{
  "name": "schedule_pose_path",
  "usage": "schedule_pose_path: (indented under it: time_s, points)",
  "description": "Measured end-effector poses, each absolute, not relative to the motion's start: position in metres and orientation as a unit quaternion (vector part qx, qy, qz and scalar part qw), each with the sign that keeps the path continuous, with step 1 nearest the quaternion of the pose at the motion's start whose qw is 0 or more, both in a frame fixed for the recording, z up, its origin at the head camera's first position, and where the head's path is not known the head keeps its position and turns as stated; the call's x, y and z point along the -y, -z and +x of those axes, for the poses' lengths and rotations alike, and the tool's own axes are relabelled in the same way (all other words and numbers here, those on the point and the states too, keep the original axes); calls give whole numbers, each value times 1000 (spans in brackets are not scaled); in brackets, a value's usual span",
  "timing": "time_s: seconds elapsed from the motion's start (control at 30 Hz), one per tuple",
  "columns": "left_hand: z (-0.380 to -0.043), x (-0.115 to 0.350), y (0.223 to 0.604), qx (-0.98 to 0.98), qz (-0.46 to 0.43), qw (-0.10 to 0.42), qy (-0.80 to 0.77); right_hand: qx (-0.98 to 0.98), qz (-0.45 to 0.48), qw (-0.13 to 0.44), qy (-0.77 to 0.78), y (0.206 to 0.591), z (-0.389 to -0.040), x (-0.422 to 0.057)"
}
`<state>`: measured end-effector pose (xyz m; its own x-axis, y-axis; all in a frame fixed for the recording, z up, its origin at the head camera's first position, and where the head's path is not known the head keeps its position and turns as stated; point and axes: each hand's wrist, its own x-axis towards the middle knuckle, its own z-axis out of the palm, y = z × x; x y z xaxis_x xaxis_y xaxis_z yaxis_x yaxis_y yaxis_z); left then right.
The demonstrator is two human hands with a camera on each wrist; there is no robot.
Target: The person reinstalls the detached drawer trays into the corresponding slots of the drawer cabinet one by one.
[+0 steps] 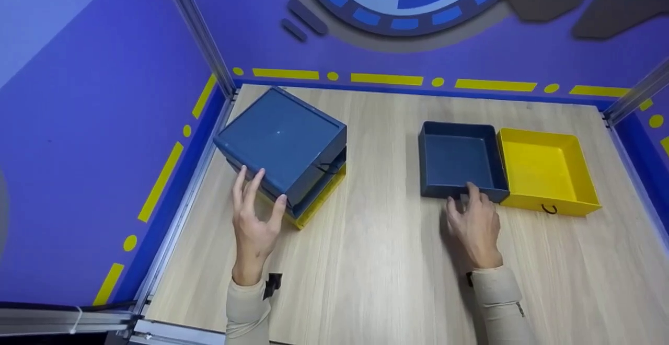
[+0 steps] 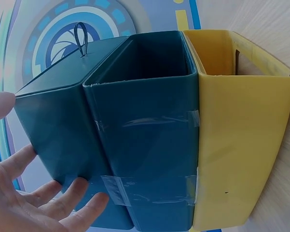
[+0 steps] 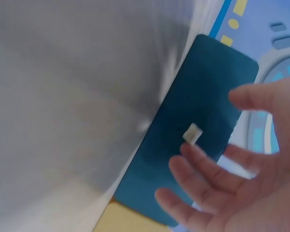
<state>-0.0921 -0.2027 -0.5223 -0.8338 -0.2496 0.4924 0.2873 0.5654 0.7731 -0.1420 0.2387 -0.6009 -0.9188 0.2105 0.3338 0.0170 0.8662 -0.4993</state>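
A stack of drawer units (image 1: 279, 136) stands at the left, turned at an angle. Its top dark blue unit (image 2: 58, 125) has a drawer in it with a black loop pull (image 2: 80, 38). Below, a dark blue casing (image 2: 149, 145) and a yellow casing (image 2: 246, 140) show hollow openings. My left hand (image 1: 256, 225) has its fingers spread against the top unit's near side. At the right, a dark blue drawer (image 1: 460, 159) lies with its hollow side up. Loosely bent fingers of my right hand (image 1: 476, 225) are at its front edge, near a pale square piece (image 3: 192, 134) on that face.
A yellow drawer (image 1: 543, 167) with a black loop pull (image 1: 549, 209) sits right beside the dark blue drawer. Purple-blue printed walls (image 1: 366, 52) and metal frame bars (image 1: 177, 261) border the wooden tabletop (image 1: 366, 261).
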Motion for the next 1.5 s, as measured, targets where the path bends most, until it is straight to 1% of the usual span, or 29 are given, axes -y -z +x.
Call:
schedule_pose_path:
  time_s: [0.13, 0.23, 0.6, 0.87, 1.27, 1.5]
  points:
    - [-92, 203, 523, 837, -10, 286, 467, 953, -46, 160, -254, 601, -143, -244]
    - [-92, 203, 523, 836, -7, 287, 468, 956, -40, 150, -250, 600, -145, -246]
    - [-92, 201, 525, 830, -15, 301, 469, 950, -51, 185, -246, 599, -145, -246]
    - [-94, 201, 523, 832, -9, 294, 470, 942, -48, 214, -255, 601, -146, -247]
    - [-94, 203, 523, 831, -12, 292, 473, 939, -22, 218, -264, 596, -139, -243]
    - [-94, 204, 524, 831, -14, 294, 472, 940, -11, 202, -274, 589, -130, -238]
